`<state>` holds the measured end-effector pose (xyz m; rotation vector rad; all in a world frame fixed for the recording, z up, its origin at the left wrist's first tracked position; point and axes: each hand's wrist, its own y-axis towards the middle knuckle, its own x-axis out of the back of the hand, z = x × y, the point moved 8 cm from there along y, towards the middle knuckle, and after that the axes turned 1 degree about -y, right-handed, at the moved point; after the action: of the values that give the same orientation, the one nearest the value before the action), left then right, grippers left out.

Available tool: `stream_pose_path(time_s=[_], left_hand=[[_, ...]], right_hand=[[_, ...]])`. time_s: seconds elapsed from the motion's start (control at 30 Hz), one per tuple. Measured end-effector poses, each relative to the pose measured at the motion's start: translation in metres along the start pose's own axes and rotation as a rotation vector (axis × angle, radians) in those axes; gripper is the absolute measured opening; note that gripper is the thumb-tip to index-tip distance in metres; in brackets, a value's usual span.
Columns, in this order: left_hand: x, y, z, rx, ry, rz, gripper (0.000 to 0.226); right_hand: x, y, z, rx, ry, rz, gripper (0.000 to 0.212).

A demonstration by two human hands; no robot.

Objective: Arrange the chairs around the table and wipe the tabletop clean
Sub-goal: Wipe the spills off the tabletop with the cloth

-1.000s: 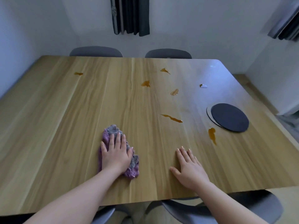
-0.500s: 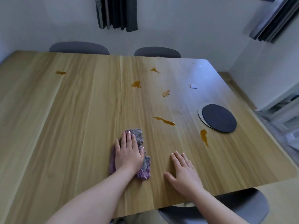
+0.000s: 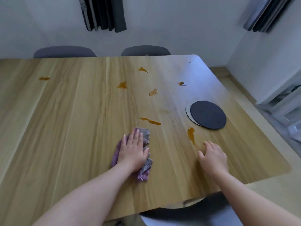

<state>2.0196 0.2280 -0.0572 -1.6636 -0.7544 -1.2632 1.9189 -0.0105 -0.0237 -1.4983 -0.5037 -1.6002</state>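
Note:
A wooden table (image 3: 65, 128) fills the view, with several brown spills on it: a long streak (image 3: 149, 121) just beyond the cloth, a drip (image 3: 191, 134) by my right hand, and others further back (image 3: 122, 85). My left hand (image 3: 133, 150) presses flat on a crumpled purple-grey cloth (image 3: 145, 167). My right hand (image 3: 212, 156) rests flat on the bare tabletop with fingers straight. Two grey chairs (image 3: 65, 52) (image 3: 145, 50) stand tucked at the far edge, and a third (image 3: 195, 212) sits under the near edge.
A dark round mat (image 3: 208, 117) lies on a white disc at the right of the table. White walls enclose the far and right sides, with dark curtains (image 3: 104, 13) hanging above. A white rack (image 3: 285, 101) stands on the floor at the right.
My left hand has slid the cloth to the right and forward, close to the long streak. My right hand has moved right along the tabletop, near the drip. The view has swung right.

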Motion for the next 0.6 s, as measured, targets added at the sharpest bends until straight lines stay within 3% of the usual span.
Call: stream_pose_path(time_s=[0.1,0.2,0.33,0.47,0.6], left_hand=[[-0.008,-0.005,-0.053,-0.155,0.039,0.041,0.067],[-0.012,-0.002,-0.091,-0.194,0.049,0.024,0.066],[-0.011,0.016,-0.102,-0.054,0.024,-0.021,0.084],[-0.003,0.031,-0.110,0.227,-0.031,-0.039,0.067],[-0.005,0.040,-0.147,0.248,-0.049,-0.044,0.069]], right_hand=[[0.007,0.022,-0.024,0.007,-0.055,0.035,0.054],[0.009,0.047,-0.043,0.036,-0.107,0.086,0.058],[-0.003,0.068,-0.061,0.122,-0.175,0.200,0.068],[-0.010,0.065,-0.062,0.166,-0.182,0.164,0.070],[-0.010,0.067,-0.065,0.185,-0.162,0.080,0.070]])
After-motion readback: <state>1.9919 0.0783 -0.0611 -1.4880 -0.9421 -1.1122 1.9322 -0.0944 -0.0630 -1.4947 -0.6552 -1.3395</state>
